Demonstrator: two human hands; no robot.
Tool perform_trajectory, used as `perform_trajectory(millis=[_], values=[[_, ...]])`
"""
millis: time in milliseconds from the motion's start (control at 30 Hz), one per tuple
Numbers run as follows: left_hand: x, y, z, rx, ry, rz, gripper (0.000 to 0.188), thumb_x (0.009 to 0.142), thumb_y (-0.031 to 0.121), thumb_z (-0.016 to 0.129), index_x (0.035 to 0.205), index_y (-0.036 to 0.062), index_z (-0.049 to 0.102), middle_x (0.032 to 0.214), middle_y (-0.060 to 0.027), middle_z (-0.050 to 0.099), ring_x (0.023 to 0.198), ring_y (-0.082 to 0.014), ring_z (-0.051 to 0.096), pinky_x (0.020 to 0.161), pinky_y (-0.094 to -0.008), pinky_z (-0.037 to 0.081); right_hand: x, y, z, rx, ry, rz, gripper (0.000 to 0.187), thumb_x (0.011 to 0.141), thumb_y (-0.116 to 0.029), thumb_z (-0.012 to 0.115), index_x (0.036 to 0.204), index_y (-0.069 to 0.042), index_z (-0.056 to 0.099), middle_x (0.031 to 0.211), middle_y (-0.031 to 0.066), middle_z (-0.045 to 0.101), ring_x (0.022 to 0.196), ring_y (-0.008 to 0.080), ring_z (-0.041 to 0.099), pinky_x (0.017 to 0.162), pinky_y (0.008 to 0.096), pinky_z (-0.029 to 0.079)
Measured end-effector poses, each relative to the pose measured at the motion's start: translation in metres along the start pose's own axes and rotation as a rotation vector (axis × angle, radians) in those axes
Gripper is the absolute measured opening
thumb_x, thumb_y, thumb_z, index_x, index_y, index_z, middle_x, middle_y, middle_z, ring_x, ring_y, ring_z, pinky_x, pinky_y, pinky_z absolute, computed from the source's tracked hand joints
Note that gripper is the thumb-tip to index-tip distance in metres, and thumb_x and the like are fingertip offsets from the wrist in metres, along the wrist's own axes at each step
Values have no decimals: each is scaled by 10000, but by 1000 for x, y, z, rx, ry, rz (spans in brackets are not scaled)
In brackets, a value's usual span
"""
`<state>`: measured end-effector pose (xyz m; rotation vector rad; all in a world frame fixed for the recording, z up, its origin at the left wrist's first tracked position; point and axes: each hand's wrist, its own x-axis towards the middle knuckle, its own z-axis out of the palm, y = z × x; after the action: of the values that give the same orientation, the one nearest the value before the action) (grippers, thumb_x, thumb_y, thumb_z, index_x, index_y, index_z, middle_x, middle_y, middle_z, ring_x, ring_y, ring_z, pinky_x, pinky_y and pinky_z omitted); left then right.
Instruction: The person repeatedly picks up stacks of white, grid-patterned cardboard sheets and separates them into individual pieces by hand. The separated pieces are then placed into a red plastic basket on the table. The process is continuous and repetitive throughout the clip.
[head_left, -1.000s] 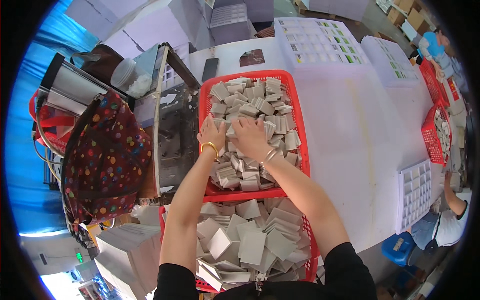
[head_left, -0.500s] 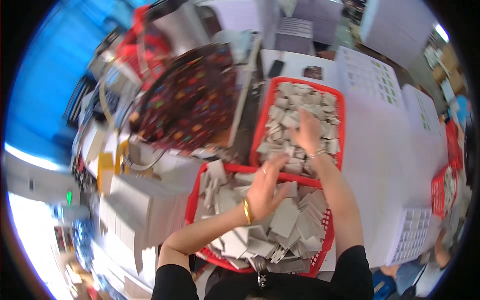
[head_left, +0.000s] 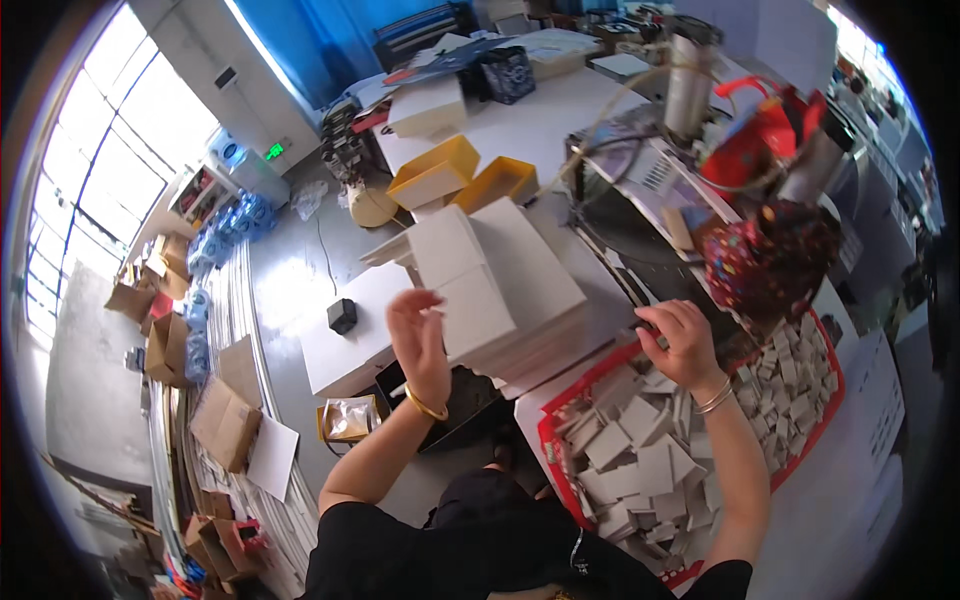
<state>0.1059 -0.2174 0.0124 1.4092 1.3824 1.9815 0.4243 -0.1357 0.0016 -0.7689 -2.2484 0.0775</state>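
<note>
My left hand (head_left: 420, 342), a gold bangle at its wrist, is raised beside the near left side of a tall stack of white boards (head_left: 530, 265). Its fingers are loosely bent and apart, and nothing shows in them. Over the upper edge of a red plastic basket (head_left: 548, 430) hovers my right hand (head_left: 683, 343), its thumb apart from its bent fingers and its palm side free. Flat pale pieces (head_left: 655, 470) fill that basket. Smaller pale pieces (head_left: 785, 385) fill a second red basket (head_left: 832, 385) just beyond it.
A dark patterned cloth bundle (head_left: 775, 255) lies beyond the baskets. Behind the stack stand yellow bins (head_left: 435, 172). A small black box (head_left: 342, 316) sits on a white surface to the left. Cardboard boxes (head_left: 225, 420) and large blue bottles (head_left: 243, 215) line the floor at far left.
My view has swung left, bringing the board stack to the middle. Both hands have left the baskets' contents; the left is now beside the stack, the right above the nearer basket's edge.
</note>
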Motion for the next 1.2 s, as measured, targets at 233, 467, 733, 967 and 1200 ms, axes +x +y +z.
perform_trajectory(millis=[233,467,733,967,1200], values=[[85,-191,-114,-305,229,-949,347,866,321,586,1056,47,491,931,-52,499,829,-184,552,684,-316,458,140,-41,108,110,-42,24,359,773,-99,620,1117,-46,528,1077,145,547,982,334,543,842,399,442],[121,-238,-82,-95,151,-1112,539,824,559,561,1023,62,506,823,-23,507,701,-156,536,594,-298,437,223,-72,261,-121,-304,66,543,844,-323,539,1333,-132,400,1390,136,362,1292,316,326,1030,501,267],[133,-252,-114,55,-161,-1016,404,858,499,528,813,99,562,629,18,508,532,-93,470,505,-252,387,217,-84,307,-265,-412,121,554,875,-419,461,1381,-219,357,1459,99,283,1350,295,246,1041,605,165],[153,-255,-164,-78,-506,-969,347,895,417,524,748,102,533,591,35,435,503,-63,388,479,-219,323,217,-87,308,-265,-386,106,529,873,-418,464,1358,-221,385,1452,83,303,1344,284,258,1038,594,175],[121,-174,-189,-93,-485,-923,337,916,418,508,853,91,556,655,32,468,565,-59,416,534,-208,362,214,-73,311,-198,-402,147,579,872,-481,451,1359,-177,375,1457,73,295,1351,272,241,1032,617,135]])
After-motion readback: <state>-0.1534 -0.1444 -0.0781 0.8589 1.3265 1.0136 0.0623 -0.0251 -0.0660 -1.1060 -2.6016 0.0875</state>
